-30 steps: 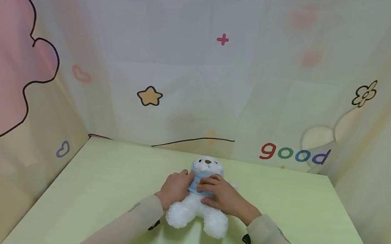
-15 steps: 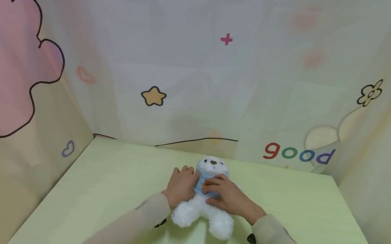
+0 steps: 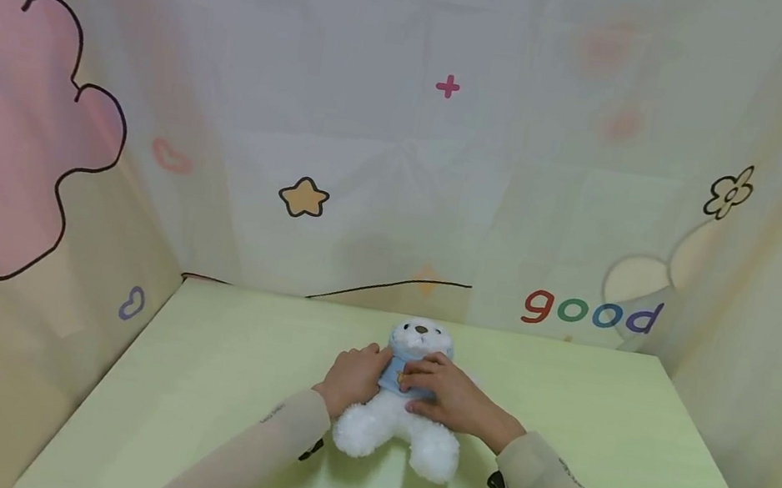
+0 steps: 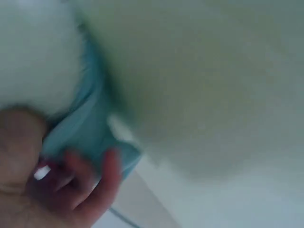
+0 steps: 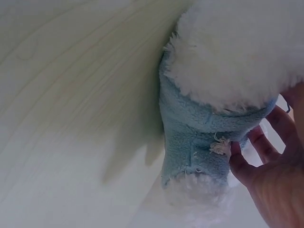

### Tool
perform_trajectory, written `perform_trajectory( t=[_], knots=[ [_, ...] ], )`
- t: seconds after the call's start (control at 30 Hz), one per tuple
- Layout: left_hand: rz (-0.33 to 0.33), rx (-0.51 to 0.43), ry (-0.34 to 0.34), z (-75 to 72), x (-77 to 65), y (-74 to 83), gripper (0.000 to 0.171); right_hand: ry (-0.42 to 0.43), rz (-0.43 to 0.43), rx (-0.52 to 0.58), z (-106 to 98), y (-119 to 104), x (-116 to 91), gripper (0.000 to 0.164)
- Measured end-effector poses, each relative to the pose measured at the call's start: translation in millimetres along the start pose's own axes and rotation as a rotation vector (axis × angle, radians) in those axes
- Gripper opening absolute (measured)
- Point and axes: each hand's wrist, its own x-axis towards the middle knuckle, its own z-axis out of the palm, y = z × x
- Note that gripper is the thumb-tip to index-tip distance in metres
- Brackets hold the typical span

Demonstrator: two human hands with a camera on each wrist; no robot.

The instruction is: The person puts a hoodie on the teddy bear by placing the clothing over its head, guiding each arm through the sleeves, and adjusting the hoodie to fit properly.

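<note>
A white plush animal (image 3: 402, 423) with a brown nose and a light blue top lies on its back on the table, its legs toward me. At its flank on the left, my left hand (image 3: 351, 380) grips the blue top (image 4: 97, 126); its fingertips blur in the left wrist view. From the other side my right hand (image 3: 455, 399) reaches over the chest and belly with bent fingers. In the right wrist view, a fingertip of the right hand (image 5: 270, 171) touches the blue top beside a small pale tuft (image 5: 220, 146), while other fingers bend behind it.
The pale green table (image 3: 225, 388) extends around the plush animal. Printed cloth walls (image 3: 366, 105) stand at the back and both sides. Black bands (image 3: 497, 485) show below the sleeves.
The head view has shifted slightly. My left hand's fingers were straighter half a second ago and now bend more against the plush animal's side. The right hand stays on its chest.
</note>
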Motion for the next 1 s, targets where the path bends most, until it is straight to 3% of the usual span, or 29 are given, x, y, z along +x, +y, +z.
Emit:
perform_trajectory(
  t=[0.1, 0.17, 0.4, 0.5, 0.63, 0.8, 0.9, 1.0],
  knots=[
    [0.006, -0.069, -0.076, -6.5, -1.0, 0.0, 0.014, -0.006, 0.017, 0.0, 0, 0, -3, 0.019],
    [0.001, -0.086, -0.08, -6.8, -1.5, 1.1, 0.015, -0.01, 0.028, 0.006, 0, 1, -4, 0.019],
    [-0.054, -0.049, 0.101, 3.7, 0.2, 4.8, 0.013, 0.016, 0.023, 0.015, 2, 1, -3, 0.019],
    [-0.037, -0.189, 0.067, -1.5, -4.1, 1.9, 0.015, 0.027, 0.057, 0.034, 4, 0, -3, 0.02],
    [0.006, -0.436, -0.037, -9.1, -18.8, -8.8, 0.018, 0.006, 0.082, 0.031, 3, -2, -2, 0.033],
    [0.022, -0.718, -0.079, -15.4, -35.2, -23.4, 0.02, 0.01, 0.036, -0.135, 1, -4, 4, 0.034],
    [-0.056, -0.831, -0.027, -20.6, -38.7, -28.7, 0.016, 0.012, 0.008, -0.187, 0, -5, 9, 0.026],
    [-0.187, -0.854, 0.049, -21.7, -38.7, -34.6, 0.013, -0.024, 0.0, -0.158, -1, -6, 11, 0.026]
  ],
)
